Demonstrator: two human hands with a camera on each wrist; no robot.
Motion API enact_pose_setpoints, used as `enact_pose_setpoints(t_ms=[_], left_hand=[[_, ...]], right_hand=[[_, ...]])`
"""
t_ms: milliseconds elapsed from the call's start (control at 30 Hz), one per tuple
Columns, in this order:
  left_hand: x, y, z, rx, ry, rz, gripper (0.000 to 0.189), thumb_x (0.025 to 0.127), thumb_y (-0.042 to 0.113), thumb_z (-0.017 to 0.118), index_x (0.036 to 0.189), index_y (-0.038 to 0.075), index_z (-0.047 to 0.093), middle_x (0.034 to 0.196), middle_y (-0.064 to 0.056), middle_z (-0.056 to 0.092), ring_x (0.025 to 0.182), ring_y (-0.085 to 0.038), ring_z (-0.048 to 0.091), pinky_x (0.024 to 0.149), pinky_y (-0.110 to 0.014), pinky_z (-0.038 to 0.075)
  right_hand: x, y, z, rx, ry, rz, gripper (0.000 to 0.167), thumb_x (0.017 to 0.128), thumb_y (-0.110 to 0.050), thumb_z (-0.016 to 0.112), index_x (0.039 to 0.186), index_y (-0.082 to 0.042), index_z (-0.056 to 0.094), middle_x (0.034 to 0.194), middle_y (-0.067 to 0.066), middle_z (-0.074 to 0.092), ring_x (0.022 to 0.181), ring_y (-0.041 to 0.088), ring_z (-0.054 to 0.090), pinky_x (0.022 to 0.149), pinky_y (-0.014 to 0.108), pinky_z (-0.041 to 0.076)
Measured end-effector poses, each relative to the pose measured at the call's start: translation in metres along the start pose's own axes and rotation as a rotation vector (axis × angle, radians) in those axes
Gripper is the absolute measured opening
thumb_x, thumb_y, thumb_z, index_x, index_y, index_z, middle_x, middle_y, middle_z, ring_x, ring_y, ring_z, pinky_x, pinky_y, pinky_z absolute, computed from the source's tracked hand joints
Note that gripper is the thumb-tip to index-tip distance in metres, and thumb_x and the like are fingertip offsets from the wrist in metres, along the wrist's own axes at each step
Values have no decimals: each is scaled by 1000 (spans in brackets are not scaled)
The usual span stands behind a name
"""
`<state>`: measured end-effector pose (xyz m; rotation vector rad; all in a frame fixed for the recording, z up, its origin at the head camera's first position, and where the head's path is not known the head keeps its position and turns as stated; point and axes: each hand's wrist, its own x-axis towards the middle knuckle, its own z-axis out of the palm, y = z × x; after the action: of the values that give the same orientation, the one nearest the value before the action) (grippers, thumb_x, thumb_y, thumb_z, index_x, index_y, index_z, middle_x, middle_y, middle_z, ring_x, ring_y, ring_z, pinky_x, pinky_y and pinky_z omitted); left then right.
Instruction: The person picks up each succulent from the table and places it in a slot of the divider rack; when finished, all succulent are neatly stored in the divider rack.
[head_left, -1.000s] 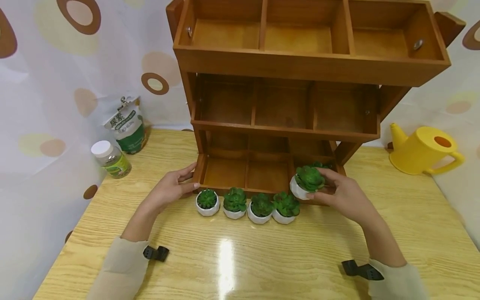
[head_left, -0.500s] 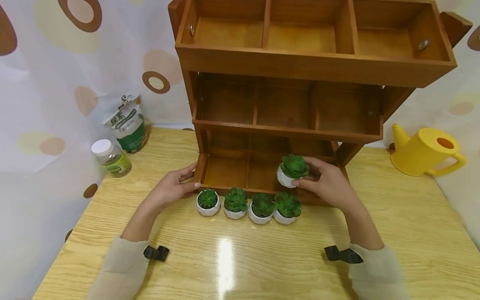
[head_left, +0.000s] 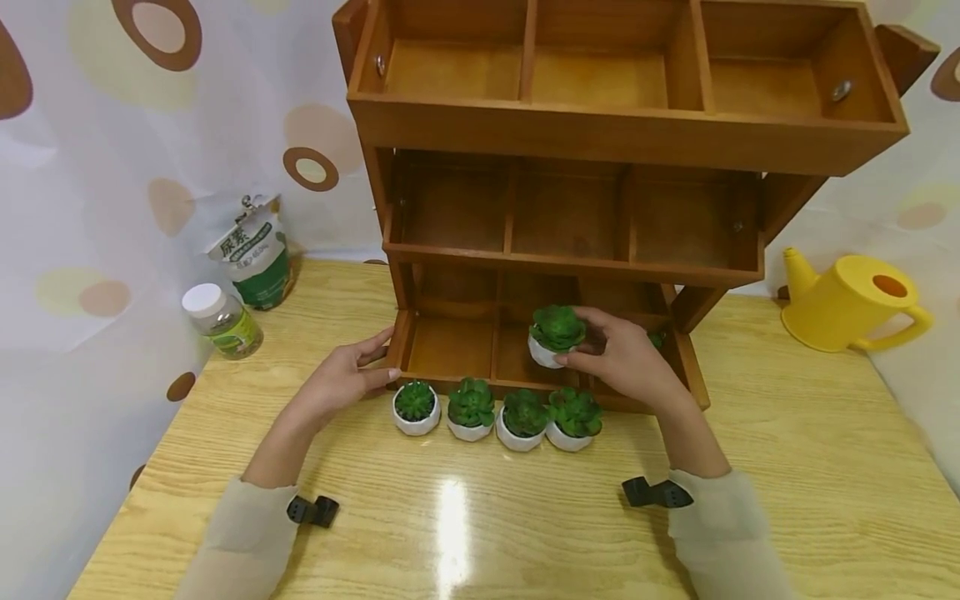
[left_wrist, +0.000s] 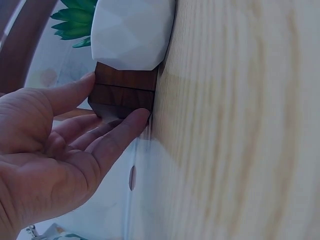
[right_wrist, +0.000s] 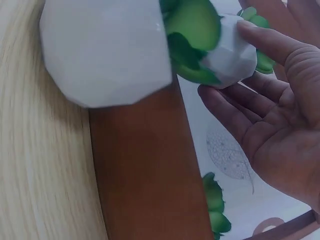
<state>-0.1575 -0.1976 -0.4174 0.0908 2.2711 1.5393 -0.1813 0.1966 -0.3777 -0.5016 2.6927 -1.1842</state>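
My right hand (head_left: 618,354) pinches a small white-potted succulent (head_left: 557,328) between thumb and fingers. It holds the plant over the middle compartment of the bottom tier of a brown wooden plant stand (head_left: 630,142). In the right wrist view, this held pot (right_wrist: 231,52) shows beyond a nearer one. At the bottom tier's left end, my left hand (head_left: 347,379) grips the corner, thumb at the front and fingers along the side. Several potted succulents (head_left: 521,414) line up on the table before the stand. Another succulent (head_left: 657,340) sits in the right compartment, mostly hidden behind my right hand.
A yellow watering can (head_left: 847,304) stands at the right. On the left are a white-lidded jar (head_left: 222,321) and a green-and-white bag (head_left: 257,258) with a clip. The upper tiers overhang the bottom one. Patterned cloth (head_left: 90,208) hangs behind the table (head_left: 360,533).
My right hand has carried the succulent leftward from the right compartment to over the middle one, uncovering part of the plant on the right. My left hand has stayed at the stand's corner.
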Motion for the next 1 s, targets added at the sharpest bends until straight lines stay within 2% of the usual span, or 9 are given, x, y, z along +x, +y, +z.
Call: enact_pose_setpoints(t_ms=[367, 600, 733, 1000], left_hand=[[-1, 0, 0, 6, 1, 8, 71, 102, 16, 62, 162, 19, 25, 160, -21, 38, 139, -34, 51, 109, -43, 50], [0, 0, 0, -30, -16, 13, 70, 103, 15, 60, 163, 20, 24, 161, -22, 35, 138, -36, 52, 106, -42, 52], [1, 0, 0, -41, -15, 9, 70, 102, 13, 60, 163, 20, 25, 161, -22, 36, 138, -36, 52, 105, -42, 53], [0, 0, -1, -50, -17, 2, 71, 102, 13, 60, 163, 19, 24, 162, -22, 34, 137, -36, 53, 104, -41, 53]], right_hand=[[8, 2, 14, -46, -4, -10, 66, 91, -28, 76, 149, -9, 50, 125, 10, 70, 108, 26, 70, 88, 44, 61], [12, 4, 21, -83, -14, 37, 68, 92, -24, 73, 152, -8, 46, 137, 17, 64, 121, 34, 64, 98, 52, 55], [15, 5, 25, -111, -19, 66, 68, 92, -25, 72, 152, -9, 45, 137, 19, 63, 122, 36, 63, 99, 53, 55], [17, 5, 32, -180, -45, 38, 69, 92, -26, 74, 152, -6, 45, 136, 20, 64, 120, 37, 64, 101, 56, 52]])
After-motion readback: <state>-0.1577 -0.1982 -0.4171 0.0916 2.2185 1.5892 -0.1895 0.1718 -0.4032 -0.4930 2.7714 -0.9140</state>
